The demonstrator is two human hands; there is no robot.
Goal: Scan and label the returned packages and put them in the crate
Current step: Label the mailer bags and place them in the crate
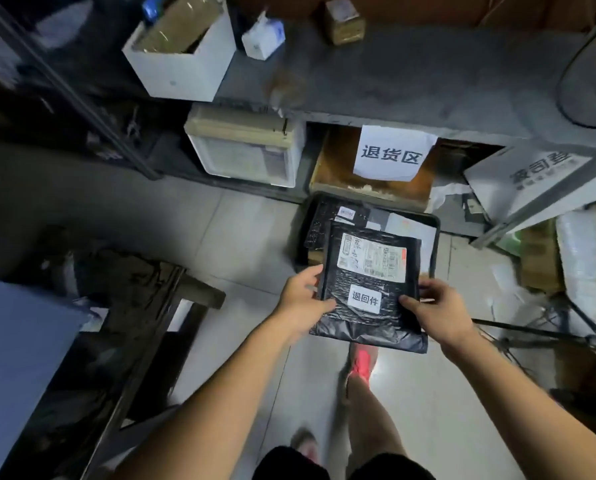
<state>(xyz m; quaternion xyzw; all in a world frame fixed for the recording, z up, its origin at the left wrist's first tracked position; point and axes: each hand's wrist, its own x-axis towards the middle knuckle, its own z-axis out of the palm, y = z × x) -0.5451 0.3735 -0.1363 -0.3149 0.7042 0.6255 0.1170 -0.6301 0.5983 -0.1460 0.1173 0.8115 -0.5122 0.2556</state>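
I hold a flat black plastic package point(369, 289) in both hands above the floor. It carries a white shipping label at its top and a small white sticker with printed characters lower down. My left hand point(303, 294) grips its left edge, thumb on top. My right hand point(438, 308) grips its right edge the same way. Just beyond the package a black crate point(435, 230) stands on the floor, with several dark and white parcels inside. The package's far end overlaps the crate's near side.
A grey shelf point(410, 84) runs across the back, with a white paper sign point(391, 154) hanging from its edge. White boxes point(248, 150) and cardboard sit around it. A dark table point(92, 341) is at left. Cables and parcels lie at right.
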